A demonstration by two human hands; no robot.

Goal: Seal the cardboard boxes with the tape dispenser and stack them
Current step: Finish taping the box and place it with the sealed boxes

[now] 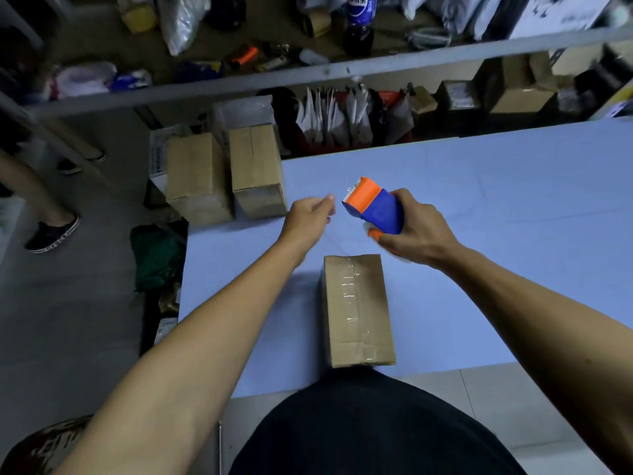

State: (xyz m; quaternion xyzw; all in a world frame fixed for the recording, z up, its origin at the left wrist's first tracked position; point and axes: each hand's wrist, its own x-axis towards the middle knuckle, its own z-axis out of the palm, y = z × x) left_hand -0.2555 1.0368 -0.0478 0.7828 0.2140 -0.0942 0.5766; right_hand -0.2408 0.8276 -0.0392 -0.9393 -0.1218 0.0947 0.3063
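A: Where is the tape dispenser (pixel 375 205) found?

B: It is held above the table (pixel 479 234) by the right hand (pixel 416 231), whose fingers are curled round its blue body. Its orange head is pointed away and to the left, so its long axis is slanted from the hand toward the far left corner of the table.

A: And the other hand?

B: The left hand (pixel 310 216) is raised just beside the orange head, apart from it; its fingers are curled, and whether anything is pinched cannot be told.

A: What is seen below?

B: A taped box (pixel 358 310) is lain at the near edge, its long axis running toward the person, clear tape along its top seam.

A: Further out?

B: Two boxes (pixel 226 176) are stood side by side at the far left corner of the table. Behind it, a shelf (pixel 239 87) is crowded with bags, boxes and a bottle (pixel 359 22). To the left, another person's shoes (pixel 53 234) are seen on the floor.
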